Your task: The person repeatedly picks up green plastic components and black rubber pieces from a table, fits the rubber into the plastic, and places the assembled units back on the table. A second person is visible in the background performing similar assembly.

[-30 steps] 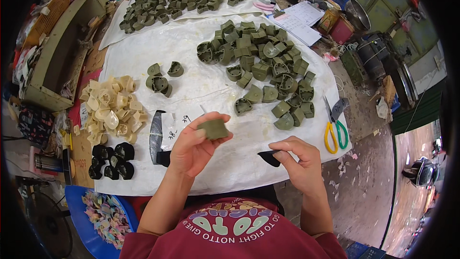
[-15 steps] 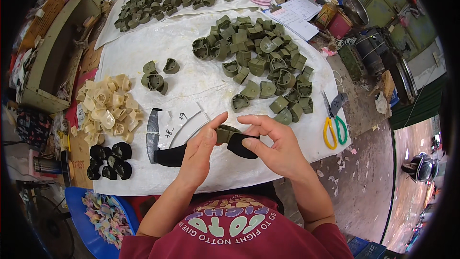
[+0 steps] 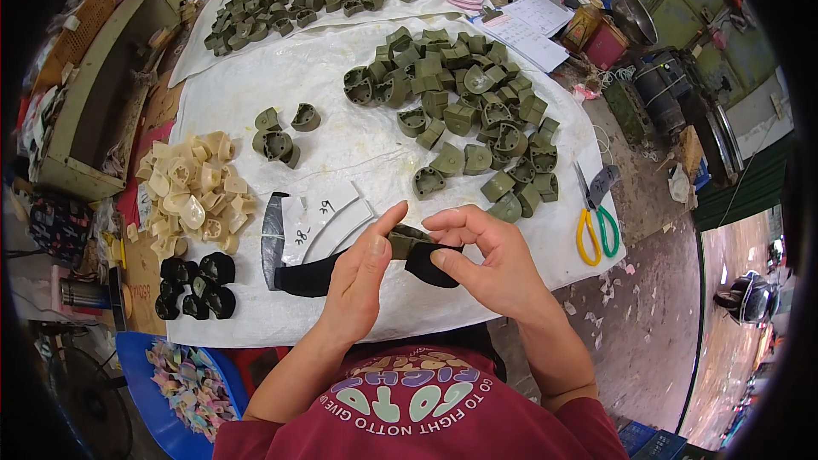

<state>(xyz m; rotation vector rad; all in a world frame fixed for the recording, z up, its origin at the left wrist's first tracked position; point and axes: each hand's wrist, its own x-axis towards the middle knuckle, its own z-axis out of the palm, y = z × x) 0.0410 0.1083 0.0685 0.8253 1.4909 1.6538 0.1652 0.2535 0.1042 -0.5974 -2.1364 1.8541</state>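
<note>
In front of my body, an olive-green shoe heel (image 3: 407,244) is held between my two hands, with a black fabric piece (image 3: 433,266) wrapped over its right side. My left hand (image 3: 360,277) is closed on the heel's left side, its fingers fairly straight and pressed together. With the thumb, my right hand (image 3: 484,262) presses the fabric against the heel; its fingers curl behind. Under my left hand lies a stack of black fabric strips (image 3: 302,279), beside white curved templates (image 3: 336,220). Black-covered heels (image 3: 198,285) sit in a cluster at the left.
A large pile of olive heels (image 3: 460,102) spreads beyond my hands, and cream heels (image 3: 194,192) are heaped at left. Scissors (image 3: 593,213) with yellow and green handles lie near the right edge of the white cloth (image 3: 332,136). A blue basin (image 3: 141,366) of scraps stands lower left.
The heel and fabric have turned slightly in my hands, showing more of the green heel. My left hand has shifted slightly. Everything else on the table stays in place.
</note>
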